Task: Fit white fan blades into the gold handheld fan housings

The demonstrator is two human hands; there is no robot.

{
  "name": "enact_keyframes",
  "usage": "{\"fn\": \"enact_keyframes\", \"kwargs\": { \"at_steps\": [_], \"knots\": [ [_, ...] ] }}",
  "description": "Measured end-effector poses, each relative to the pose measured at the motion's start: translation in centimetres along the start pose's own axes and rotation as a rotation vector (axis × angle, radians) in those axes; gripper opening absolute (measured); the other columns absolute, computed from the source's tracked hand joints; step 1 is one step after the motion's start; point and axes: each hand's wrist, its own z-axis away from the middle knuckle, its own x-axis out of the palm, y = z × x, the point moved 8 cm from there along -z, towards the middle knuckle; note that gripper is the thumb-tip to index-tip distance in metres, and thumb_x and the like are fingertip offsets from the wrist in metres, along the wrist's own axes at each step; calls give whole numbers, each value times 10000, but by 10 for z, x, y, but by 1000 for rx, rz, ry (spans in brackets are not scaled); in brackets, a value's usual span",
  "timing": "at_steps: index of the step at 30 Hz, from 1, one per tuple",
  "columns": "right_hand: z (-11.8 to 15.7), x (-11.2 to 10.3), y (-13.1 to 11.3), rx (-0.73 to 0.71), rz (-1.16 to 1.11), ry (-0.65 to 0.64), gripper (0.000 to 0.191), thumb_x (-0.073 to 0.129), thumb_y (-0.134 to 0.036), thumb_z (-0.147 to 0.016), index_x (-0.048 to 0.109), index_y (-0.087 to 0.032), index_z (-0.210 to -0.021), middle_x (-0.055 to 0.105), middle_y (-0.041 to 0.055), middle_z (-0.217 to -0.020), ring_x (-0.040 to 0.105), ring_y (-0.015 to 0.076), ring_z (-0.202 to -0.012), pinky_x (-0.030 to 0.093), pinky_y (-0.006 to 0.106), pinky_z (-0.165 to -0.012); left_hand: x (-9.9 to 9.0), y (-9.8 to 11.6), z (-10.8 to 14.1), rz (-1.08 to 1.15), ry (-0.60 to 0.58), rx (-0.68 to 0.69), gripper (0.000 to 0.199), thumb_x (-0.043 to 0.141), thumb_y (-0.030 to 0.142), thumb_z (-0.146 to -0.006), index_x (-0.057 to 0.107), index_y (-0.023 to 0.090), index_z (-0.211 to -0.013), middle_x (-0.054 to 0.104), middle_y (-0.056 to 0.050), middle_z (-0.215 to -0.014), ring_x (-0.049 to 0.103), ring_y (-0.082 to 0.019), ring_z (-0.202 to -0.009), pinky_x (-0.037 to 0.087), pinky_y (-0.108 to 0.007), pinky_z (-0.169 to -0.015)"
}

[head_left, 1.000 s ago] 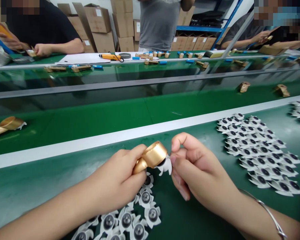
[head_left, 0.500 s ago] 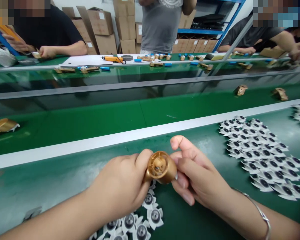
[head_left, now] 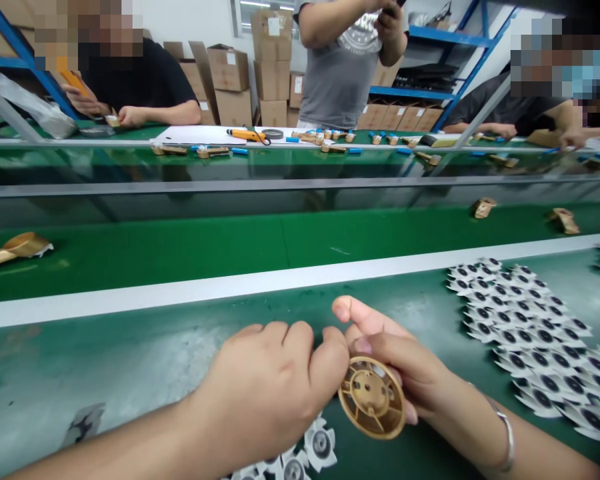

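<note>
A gold-coloured round housing with a spoked end (head_left: 373, 398) is between my hands, its spokes turned up towards me. My left hand (head_left: 273, 380) is closed at its left side, with the thumb against the rim; what lies inside the fist is hidden. At the upper right edge, my right hand (head_left: 405, 357) grips the housing with the thumb on top and fingers behind, the index finger raised. Below my hands lie several white bladed fan wheels (head_left: 320, 443) with dark hubs, partly covered by my left hand.
Many more white fan wheels (head_left: 540, 333) are laid out at the right. On the green belt (head_left: 220, 240) beyond the white strip rest a gold housing with a handle (head_left: 27, 245) and gold parts (head_left: 483, 207). People work behind the barrier (head_left: 260, 183).
The housing has tipped and moved right and down, showing its spoked face more fully. My left hand has moved right with it; my right hand is now on its upper edge. The view has tilted up.
</note>
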Motion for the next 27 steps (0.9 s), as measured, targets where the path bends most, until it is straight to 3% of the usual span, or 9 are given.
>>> {"fn": "enact_keyframes", "kwargs": {
  "at_steps": [15,19,27],
  "knots": [
    [2,-8,2,-55,68,-4,254,593,-301,-866,398,-254,-1020,352,-111,-518,393,86,-406,323,167,-465,-16,-2,-6,-116,89,18,264,448,188,-824,553,178,-1066,524,13,-583,478,-179,-430,329,-334,-380],
    [6,-3,-3,-101,60,-56,173,549,-262,-930,437,-239,-1059,386,-93,-556,337,74,-441,308,171,-478,-22,-1,-6,-121,109,20,214,442,191,-854,569,189,-1027,506,20,-559,461,-166,-423,303,-329,-385],
    [12,-1,-6,-171,46,-44,108,556,-251,-964,483,-238,-1042,407,-65,-645,311,67,-519,302,173,-520,-21,-3,-3,-120,138,-67,264,382,153,-856,555,201,-1050,497,19,-576,464,-171,-460,304,-327,-433]
  ]
}}
